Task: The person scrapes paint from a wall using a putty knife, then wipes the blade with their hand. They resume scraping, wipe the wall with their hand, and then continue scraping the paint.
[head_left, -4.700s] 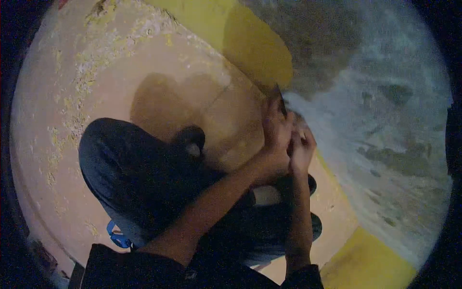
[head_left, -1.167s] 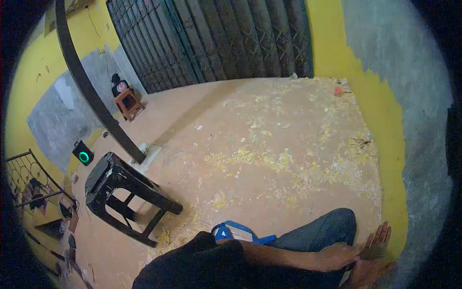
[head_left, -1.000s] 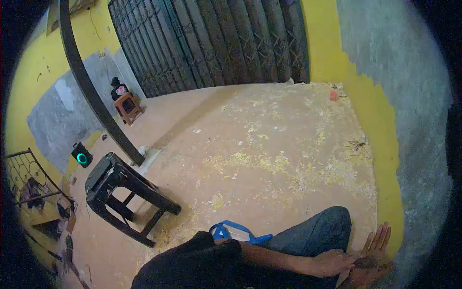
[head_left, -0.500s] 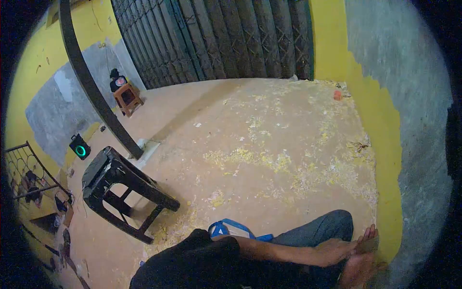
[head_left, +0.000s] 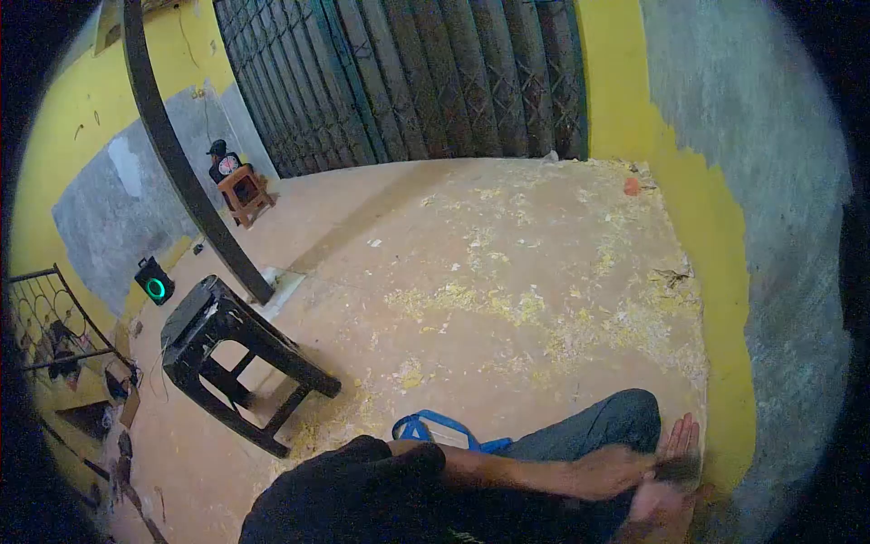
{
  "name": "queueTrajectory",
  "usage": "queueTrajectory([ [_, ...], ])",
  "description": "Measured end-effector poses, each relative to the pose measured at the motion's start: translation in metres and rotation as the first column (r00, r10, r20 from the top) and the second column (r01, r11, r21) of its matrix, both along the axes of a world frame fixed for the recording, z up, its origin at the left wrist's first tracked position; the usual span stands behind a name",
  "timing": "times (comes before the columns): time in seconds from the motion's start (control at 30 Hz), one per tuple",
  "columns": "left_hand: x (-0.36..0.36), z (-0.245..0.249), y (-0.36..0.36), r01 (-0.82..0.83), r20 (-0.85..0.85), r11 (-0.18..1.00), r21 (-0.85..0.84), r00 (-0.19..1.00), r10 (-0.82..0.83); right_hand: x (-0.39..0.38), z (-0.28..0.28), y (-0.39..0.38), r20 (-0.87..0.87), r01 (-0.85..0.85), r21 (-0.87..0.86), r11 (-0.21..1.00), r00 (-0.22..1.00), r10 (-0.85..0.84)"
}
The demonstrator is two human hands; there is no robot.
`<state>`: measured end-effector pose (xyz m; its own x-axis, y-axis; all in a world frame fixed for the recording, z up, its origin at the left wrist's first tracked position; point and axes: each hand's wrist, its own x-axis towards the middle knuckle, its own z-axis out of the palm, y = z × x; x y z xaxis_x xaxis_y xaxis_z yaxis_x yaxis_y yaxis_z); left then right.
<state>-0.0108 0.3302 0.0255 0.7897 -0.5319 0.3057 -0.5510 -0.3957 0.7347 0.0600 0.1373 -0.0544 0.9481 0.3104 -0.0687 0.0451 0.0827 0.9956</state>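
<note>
My left arm, in a black sleeve, reaches across my body to the low part of the wall. My left hand (head_left: 625, 470) is there, its fingers stretched out and pointing up beside the yellow paint. Just below it is my right hand (head_left: 660, 504), blurred by motion and closed around a small dark object (head_left: 678, 467) whose kind I cannot make out. The dark object is close to the left fingers and the yellow wall (head_left: 728, 426). My bent knee (head_left: 630, 412), in grey trousers, is beside the hands.
Paint flakes (head_left: 494, 301) litter the floor. A black stool (head_left: 231, 349) and a metal post (head_left: 186, 172) stand left, with a lit speaker (head_left: 154, 283) behind. A blue-and-white item (head_left: 444, 431) lies by my leg. A person (head_left: 222, 161) is near a brown stool (head_left: 243, 193) by the folding gate (head_left: 408, 82).
Both hands have shifted slightly left in view, and the right hand and dark object are more blurred. The camera has tilted a little. The stool and floor items stay put.
</note>
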Motion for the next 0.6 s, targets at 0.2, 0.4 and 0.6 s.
queueTrajectory([
  [0.2,0.024,-0.002,-0.002,-0.176,-0.001,0.984,-0.012,0.984,0.176,-0.006,0.027,0.012,0.233,0.137,-0.333,0.933,0.971,-0.059],
  [0.4,-0.001,-0.025,-0.024,0.016,-0.018,0.992,-0.125,1.000,-0.019,0.009,0.006,-0.024,0.455,0.356,-0.581,0.732,0.888,-0.071],
  [0.6,-0.016,-0.026,-0.034,0.088,0.057,0.983,-0.158,0.995,-0.080,-0.008,-0.005,-0.040,0.587,0.519,-0.743,0.422,0.809,0.037],
])
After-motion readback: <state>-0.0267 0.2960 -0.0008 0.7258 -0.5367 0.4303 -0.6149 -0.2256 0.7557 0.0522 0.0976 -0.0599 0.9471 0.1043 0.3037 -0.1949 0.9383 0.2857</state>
